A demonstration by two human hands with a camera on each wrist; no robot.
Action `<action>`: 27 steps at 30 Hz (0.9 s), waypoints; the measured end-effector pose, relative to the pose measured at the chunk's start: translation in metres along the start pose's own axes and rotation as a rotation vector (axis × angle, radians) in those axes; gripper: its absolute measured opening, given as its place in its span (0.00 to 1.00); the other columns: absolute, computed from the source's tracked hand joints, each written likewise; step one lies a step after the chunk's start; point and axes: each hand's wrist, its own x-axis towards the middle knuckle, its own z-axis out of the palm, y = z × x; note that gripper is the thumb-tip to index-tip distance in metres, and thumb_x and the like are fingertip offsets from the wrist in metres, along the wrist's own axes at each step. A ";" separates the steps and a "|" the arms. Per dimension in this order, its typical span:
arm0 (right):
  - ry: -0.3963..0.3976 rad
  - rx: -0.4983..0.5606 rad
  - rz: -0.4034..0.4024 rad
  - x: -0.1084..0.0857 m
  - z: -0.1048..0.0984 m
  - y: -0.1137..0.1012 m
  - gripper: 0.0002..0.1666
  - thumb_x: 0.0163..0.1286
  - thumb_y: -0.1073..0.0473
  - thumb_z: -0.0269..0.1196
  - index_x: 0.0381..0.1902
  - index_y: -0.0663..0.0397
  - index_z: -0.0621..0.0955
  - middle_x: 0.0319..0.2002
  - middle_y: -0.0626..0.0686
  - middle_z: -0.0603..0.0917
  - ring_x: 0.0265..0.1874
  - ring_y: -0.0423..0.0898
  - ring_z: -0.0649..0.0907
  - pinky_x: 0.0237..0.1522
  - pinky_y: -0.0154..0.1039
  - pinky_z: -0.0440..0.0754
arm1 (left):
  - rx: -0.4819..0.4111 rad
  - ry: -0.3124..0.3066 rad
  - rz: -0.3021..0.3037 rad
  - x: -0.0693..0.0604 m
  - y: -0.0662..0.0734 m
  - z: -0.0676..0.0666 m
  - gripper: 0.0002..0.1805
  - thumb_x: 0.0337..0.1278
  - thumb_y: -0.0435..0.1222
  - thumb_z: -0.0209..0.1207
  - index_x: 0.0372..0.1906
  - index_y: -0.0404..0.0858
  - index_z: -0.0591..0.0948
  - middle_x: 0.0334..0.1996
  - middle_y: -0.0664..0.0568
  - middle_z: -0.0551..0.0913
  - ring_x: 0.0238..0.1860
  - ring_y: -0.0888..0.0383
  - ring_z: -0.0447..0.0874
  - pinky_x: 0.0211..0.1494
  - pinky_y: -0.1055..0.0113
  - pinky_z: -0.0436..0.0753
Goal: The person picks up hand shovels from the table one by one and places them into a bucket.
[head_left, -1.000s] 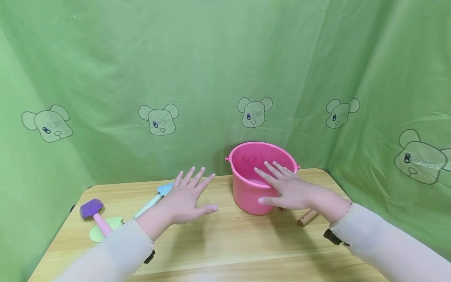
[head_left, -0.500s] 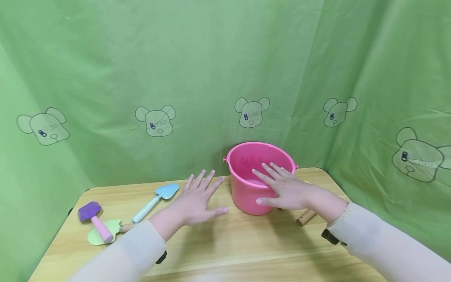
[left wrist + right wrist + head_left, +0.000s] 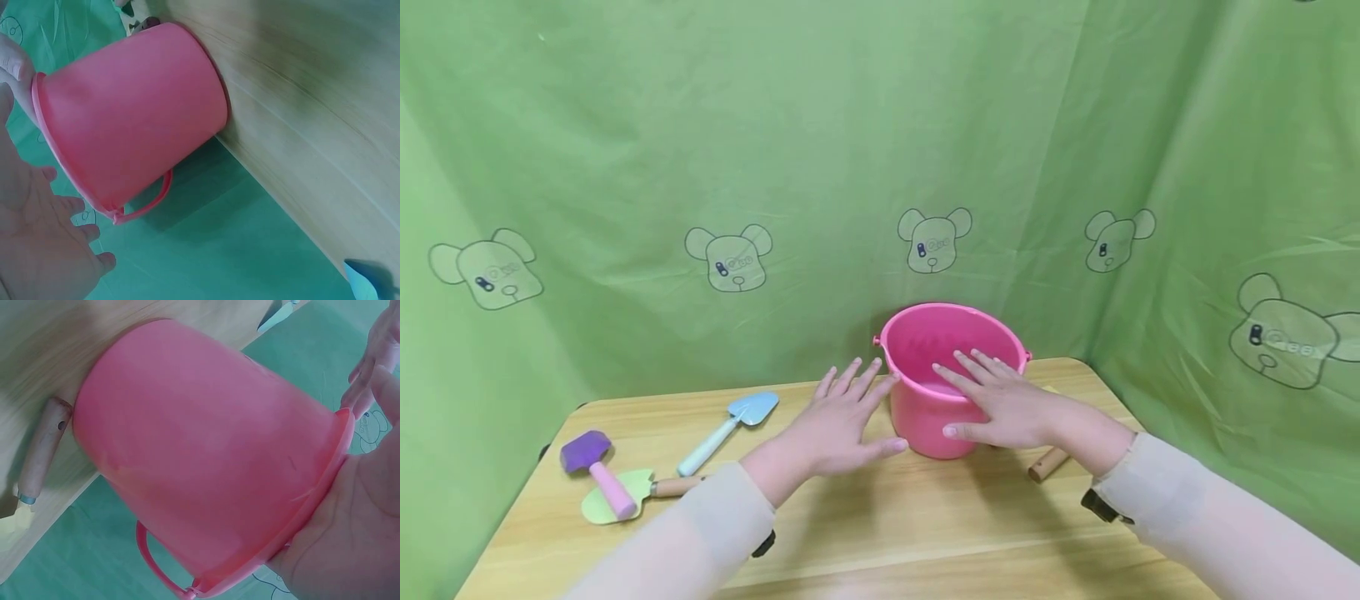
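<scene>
A pink bucket [image 3: 925, 423] stands upright near the table's back edge, its handle hanging at the rear in the left wrist view. Over its near right rim is my right hand [image 3: 1007, 407], fingers straight and spread above the opening. In the right wrist view the palm [image 3: 350, 537] lies close against the rim; whether it bears on it I cannot tell. My left hand [image 3: 842, 429] hovers just left of the bucket with spread fingers, holding nothing. Its fingertips come near the bucket's left side.
On the wooden table [image 3: 880, 533], left, lie a blue trowel [image 3: 730, 432], a green shovel with a wooden handle [image 3: 673, 486] and a purple-headed tool with a pink handle [image 3: 613, 490] across it. Another wooden handle [image 3: 1048, 463] lies right of the bucket. Green curtains [image 3: 820, 125] surround the table.
My left hand has moved right toward the bucket, uncovering the blue trowel and the green shovel's wooden handle. My right hand stays over the rim. The view has shifted slightly.
</scene>
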 end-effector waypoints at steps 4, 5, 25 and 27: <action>0.003 -0.008 -0.003 0.001 0.001 0.000 0.54 0.67 0.23 0.51 0.80 0.43 0.55 0.79 0.63 0.48 0.76 0.68 0.47 0.68 0.72 0.48 | 0.009 0.004 0.008 0.002 0.003 0.001 0.49 0.62 0.73 0.39 0.81 0.55 0.46 0.81 0.49 0.42 0.80 0.44 0.37 0.76 0.42 0.41; 0.003 -0.012 -0.003 0.001 0.001 0.000 0.54 0.67 0.23 0.51 0.80 0.43 0.55 0.79 0.62 0.48 0.76 0.68 0.47 0.68 0.72 0.48 | 0.016 0.007 0.012 0.003 0.003 0.002 0.49 0.62 0.73 0.38 0.81 0.55 0.47 0.81 0.50 0.42 0.80 0.44 0.37 0.76 0.42 0.41; 0.016 -0.035 -0.024 0.002 0.005 0.004 0.51 0.68 0.25 0.53 0.79 0.44 0.57 0.79 0.62 0.49 0.76 0.68 0.48 0.69 0.71 0.48 | 0.024 0.028 0.036 0.025 0.009 0.013 0.47 0.63 0.73 0.36 0.81 0.55 0.48 0.81 0.52 0.39 0.80 0.46 0.35 0.77 0.44 0.39; 0.016 -0.035 -0.022 0.002 0.005 0.004 0.51 0.68 0.25 0.53 0.79 0.43 0.57 0.79 0.62 0.49 0.76 0.68 0.47 0.69 0.71 0.48 | 0.025 0.032 0.036 0.027 0.009 0.014 0.47 0.63 0.73 0.35 0.81 0.55 0.49 0.81 0.53 0.39 0.80 0.47 0.34 0.77 0.45 0.38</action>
